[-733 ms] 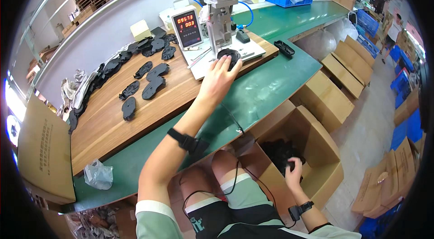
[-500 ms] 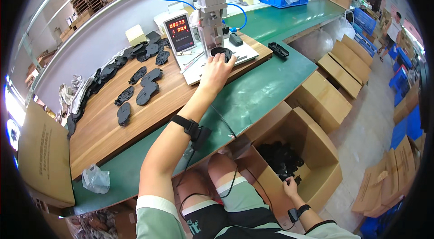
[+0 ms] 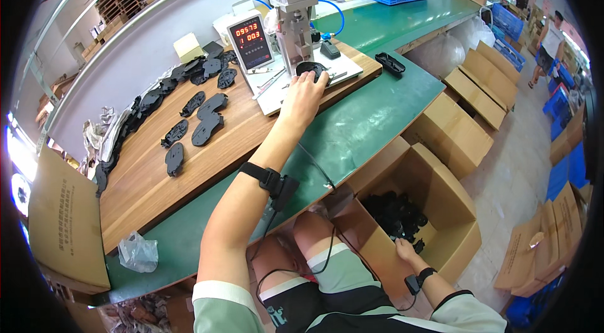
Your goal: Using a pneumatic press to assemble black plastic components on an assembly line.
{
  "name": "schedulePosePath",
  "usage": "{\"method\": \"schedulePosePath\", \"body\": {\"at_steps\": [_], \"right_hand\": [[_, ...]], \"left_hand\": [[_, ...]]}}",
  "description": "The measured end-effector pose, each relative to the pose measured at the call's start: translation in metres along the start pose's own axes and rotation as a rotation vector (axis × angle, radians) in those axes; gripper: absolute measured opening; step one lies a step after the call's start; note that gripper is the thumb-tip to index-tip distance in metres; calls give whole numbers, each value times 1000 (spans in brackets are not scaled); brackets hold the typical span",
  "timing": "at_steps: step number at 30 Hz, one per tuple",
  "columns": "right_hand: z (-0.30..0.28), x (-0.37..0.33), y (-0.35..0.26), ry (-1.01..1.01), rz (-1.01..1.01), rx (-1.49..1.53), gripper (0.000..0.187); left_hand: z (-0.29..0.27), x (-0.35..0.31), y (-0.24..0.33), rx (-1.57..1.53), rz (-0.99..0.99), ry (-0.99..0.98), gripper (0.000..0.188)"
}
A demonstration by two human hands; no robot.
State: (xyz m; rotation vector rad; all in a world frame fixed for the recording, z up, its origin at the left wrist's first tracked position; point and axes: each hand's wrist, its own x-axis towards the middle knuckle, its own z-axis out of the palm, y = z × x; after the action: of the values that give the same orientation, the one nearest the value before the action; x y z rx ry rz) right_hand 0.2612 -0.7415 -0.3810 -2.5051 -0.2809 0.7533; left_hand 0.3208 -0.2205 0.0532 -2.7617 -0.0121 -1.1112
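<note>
My left hand [image 3: 304, 94] reaches over the base of a small press [image 3: 292, 24]. Its fingers are closed on the rim of a rounded black plastic part [image 3: 309, 69] under the press head. Lower right, my right hand [image 3: 406, 250] hangs at the inner side of an open cardboard box [image 3: 454, 223]. Its fingers look curled beside a pile of black parts [image 3: 393, 212]; whatever they may hold is too small to name. Several flat black plastic pieces [image 3: 207, 129] lie on the wooden board [image 3: 141, 188] left of the press.
A counter box with red digits [image 3: 250, 43] stands beside the press. A black tray-like part [image 3: 390, 64] and a plastic bag [image 3: 138, 252] lie on the green table [image 3: 377, 106]. Cardboard cartons [image 3: 458, 135] stand at right; a person [image 3: 549, 46] is in the aisle.
The view has shifted slightly. My left hand stays on the black part at the press; my right hand remains by the box's pile. The person in the aisle has moved.
</note>
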Motion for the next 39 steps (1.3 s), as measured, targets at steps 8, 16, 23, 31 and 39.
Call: {"method": "schedulePosePath", "body": {"at_steps": [8, 16, 23, 31, 39], "right_hand": [[-147, -81, -336, 573, -1018, 201, 18], [-223, 27, -540, 815, -1301, -70, 58], [-223, 74, -586, 735, -1341, -177, 36], [-219, 65, -595, 681, -1411, -216, 28], [-222, 54, -589, 728, -1271, -315, 38]], "left_hand": [[-10, -6, -9, -123, -65, -157, 40], [-21, -1, -2, -135, -174, -133, 71], [-25, -22, -27, -269, -283, -39, 69], [-87, -186, -176, 180, -654, -264, 78], [-105, -189, -124, -207, -677, 57, 72]]}}
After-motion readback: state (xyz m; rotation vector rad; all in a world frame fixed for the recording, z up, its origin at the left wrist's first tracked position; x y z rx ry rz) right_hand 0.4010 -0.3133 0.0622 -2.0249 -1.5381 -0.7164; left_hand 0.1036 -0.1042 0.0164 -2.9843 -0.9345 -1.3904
